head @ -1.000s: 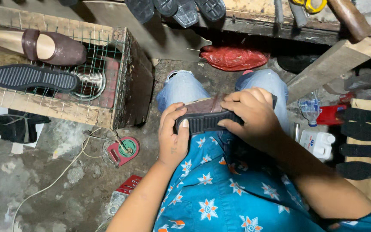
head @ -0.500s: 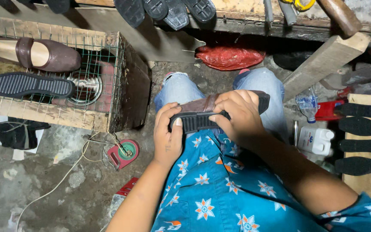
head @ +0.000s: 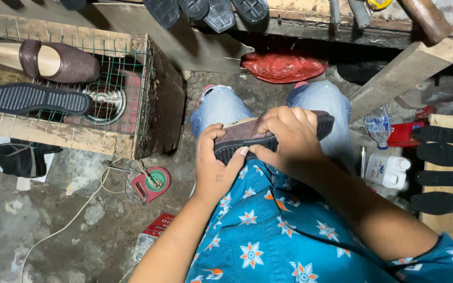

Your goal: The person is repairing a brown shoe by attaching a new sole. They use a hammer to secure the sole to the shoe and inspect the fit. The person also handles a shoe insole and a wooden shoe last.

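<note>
**Both hands clamped on one brown shoe at centre frame**

Starting at the far left, I see a wooden crate (head: 132,57) topped with wire mesh, and on it two things: one brown shoe on a wooden last (head: 53,62) and, just below it, one loose ribbed black sole (head: 35,98). Below the crate, on the concrete floor, lies a dark glove (head: 19,157), and further right a small red round device (head: 152,183) with a pale cord running off toward the lower left.

At centre frame my left hand (head: 213,165) wraps the near end of the shoe (head: 247,135), fingers curled over the top and thumb pressed against the sole's edge. It is a brown slip-on with a black ribbed sole, lying sideways across my lap above the jeans. My right hand (head: 289,139) covers its middle and far part, fingers closed firmly over the upper, so only the heel end shows beyond it.

Along the top edge hang four dark soles (head: 205,10). Behind my knees sits one red bag (head: 284,67). Right of my knee I count one clear plastic bottle (head: 379,126) and one white jug (head: 389,170). At the far right edge four black soles (head: 444,162) lie stacked on a board.
</note>
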Available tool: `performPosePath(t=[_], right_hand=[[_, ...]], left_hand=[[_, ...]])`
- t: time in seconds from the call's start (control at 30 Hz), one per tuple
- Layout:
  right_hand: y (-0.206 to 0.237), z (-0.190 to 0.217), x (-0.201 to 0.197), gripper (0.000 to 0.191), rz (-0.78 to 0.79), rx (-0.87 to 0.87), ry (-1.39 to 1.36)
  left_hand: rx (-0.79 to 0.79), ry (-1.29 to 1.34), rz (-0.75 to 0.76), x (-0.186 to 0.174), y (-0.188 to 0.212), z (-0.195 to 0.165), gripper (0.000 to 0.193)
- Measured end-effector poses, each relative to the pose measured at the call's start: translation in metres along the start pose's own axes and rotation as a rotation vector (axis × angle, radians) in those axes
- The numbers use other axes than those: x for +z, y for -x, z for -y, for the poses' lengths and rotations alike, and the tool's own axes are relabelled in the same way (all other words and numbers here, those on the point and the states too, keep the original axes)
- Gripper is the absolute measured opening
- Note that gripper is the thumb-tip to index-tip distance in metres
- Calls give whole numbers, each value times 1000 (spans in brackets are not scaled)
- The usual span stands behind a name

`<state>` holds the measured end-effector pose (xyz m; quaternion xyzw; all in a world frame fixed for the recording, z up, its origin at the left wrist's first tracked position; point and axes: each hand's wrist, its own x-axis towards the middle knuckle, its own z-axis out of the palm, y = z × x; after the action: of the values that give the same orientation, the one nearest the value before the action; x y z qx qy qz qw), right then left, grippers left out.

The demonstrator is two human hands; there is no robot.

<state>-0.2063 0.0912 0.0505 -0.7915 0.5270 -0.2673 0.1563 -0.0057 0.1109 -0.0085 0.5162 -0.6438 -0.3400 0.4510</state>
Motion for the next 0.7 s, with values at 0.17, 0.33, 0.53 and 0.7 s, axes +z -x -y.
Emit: performPosePath(t=[0.17,0.33,0.53,0.7], right_hand=[[-6,-1,0,38,36,54,17],[1,-49,-23,43,82,-20,10],[25,-80,-18,41,26,-7,-93],[32,-77,-12,26,-46,-59,-69]], left_hand=[[-78,110,-65,3,-6,-1,44],[-57,63,-29,0,-17,-7,44],[184,-527,81,-2,-30,-34,40],[189,-521,269,18,-40,-52,52]])
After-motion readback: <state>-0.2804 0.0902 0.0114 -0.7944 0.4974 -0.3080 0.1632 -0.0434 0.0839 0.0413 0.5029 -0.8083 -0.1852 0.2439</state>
